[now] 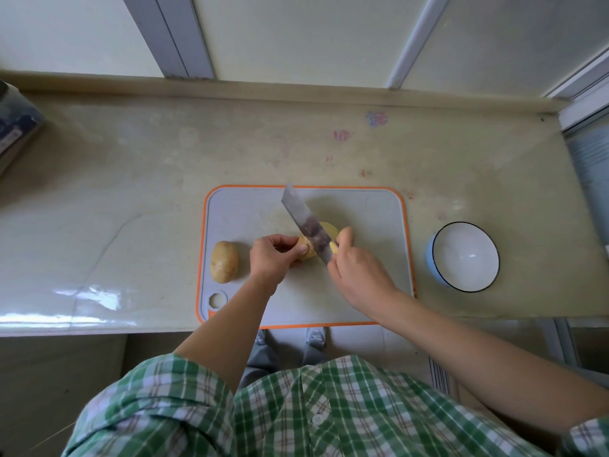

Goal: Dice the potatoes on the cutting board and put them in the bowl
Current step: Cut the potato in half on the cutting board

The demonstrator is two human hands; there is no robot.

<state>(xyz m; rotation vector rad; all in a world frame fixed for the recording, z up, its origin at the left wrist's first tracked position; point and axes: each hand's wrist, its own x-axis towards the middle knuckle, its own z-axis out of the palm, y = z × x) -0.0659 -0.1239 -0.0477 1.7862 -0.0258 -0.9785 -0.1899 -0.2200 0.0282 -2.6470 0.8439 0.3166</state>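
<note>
A grey cutting board with an orange rim (372, 209) lies on the counter in front of me. On its middle sits a yellow potato (329, 230); my left hand (272, 257) grips its left end with curled fingers. My right hand (356, 275) holds the handle of a wide-bladed knife (304, 222), whose blade lies across the potato, tip pointing away to the upper left. A second, whole potato (224, 261) rests at the board's left edge. A white bowl with a dark rim and blue outside (466, 257) stands to the right of the board, with nothing in it.
The pale counter (131, 192) runs left and right, with a raised back edge under a window frame. A dark printed package (14, 127) sits at the far left. Faint red and blue stains mark the counter behind the board. The counter's front edge is right at my body.
</note>
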